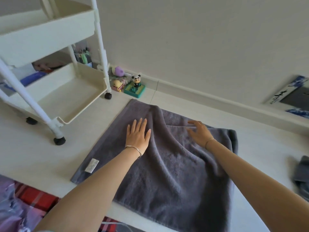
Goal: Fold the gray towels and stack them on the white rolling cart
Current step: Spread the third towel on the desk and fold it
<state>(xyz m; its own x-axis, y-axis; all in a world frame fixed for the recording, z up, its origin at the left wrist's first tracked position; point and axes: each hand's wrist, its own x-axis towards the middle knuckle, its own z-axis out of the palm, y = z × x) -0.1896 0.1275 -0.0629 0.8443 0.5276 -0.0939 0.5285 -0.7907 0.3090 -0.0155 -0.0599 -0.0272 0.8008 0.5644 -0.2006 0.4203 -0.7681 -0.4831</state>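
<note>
Towel: I see the gray towel (pixel 167 173) spread on the white floor (pixel 33 156) in the middle, with long creases running from far to near and a second layer lying over its far right part.
Tag: a white label (pixel 91 165) sits at the towel's near left edge.
Left hand (pixel 138 135): palm down on the towel's left half, grip spread, fingers straight and pointing far.
Right hand (pixel 199 133): resting on the far right part at the edge of the upper layer, grip spread with fingers loosely fanned; it is slightly blurred.
Wrists: each carries a thin bracelet.
Other towel: a second gray towel (pixel 301 173) lies bunched at the right edge, well apart from the first.
Cart: the white rolling cart (pixel 50 36) stands far left; I see no towel on its bottom tray.
Toys: a panda figure (pixel 136 80) and small toys sit by the wall, just right of the cart.
Near left: red plaid cloth (pixel 36 198).
</note>
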